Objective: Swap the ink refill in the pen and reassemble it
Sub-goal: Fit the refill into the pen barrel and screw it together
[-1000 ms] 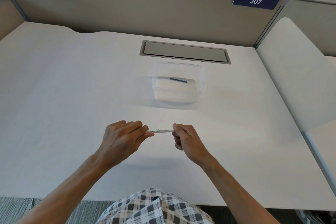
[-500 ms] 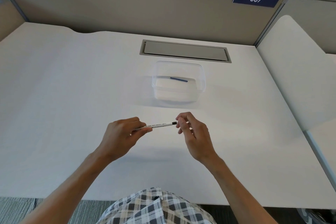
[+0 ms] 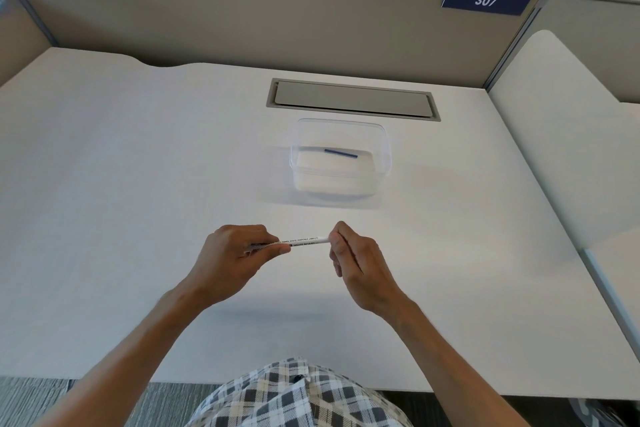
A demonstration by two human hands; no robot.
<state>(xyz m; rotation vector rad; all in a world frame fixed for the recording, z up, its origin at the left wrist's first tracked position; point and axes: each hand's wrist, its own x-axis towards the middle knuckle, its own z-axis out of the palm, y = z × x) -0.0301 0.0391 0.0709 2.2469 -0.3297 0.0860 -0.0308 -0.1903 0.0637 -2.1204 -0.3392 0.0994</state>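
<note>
A white pen with printed lettering lies level in the air above the desk, held at both ends. My left hand pinches its left part between thumb and fingers. My right hand closes its fingertips on the pen's right end, which is hidden under them. A short blue refill lies inside a clear plastic box standing farther back on the desk, beyond both hands.
The white desk has a grey cable hatch behind the box. Beige partition walls close off the back and right, with a blue "307" sign at top right. The near desk edge runs just above my checked shirt.
Half a second ago my right fingers were loosened off the pen's dark right end. They have closed on that end again, and the pen sits more level.
</note>
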